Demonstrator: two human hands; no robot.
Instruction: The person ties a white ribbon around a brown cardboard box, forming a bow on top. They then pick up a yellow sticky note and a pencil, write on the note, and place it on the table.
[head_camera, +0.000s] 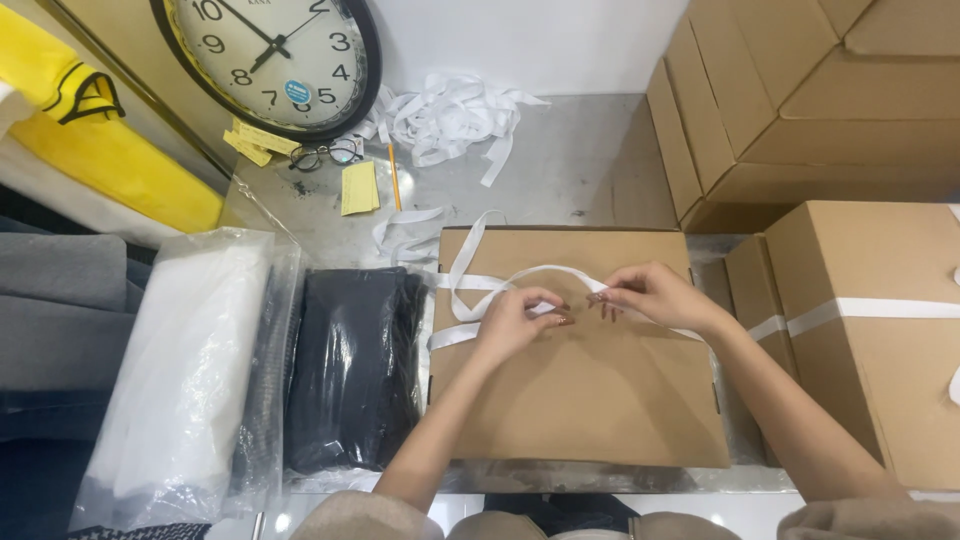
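Observation:
A flat brown cardboard box (580, 400) lies in front of me on the metal table. A white ribbon (470, 285) runs across its top and loops up at the left. My left hand (515, 320) pinches the ribbon over the middle of the lid. My right hand (650, 295) pinches the same ribbon a little to the right, fingertips almost meeting the left hand's. Both forearms reach in from the bottom edge.
Left of the box lie a dark folded garment in a bag (350, 370) and a white one in clear plastic (190, 380). More cardboard boxes (860, 330) stand at the right, one tied with white ribbon. A wall clock (275, 60), glasses (325, 153), yellow notes, a pencil and loose ribbon (450, 115) sit at the back.

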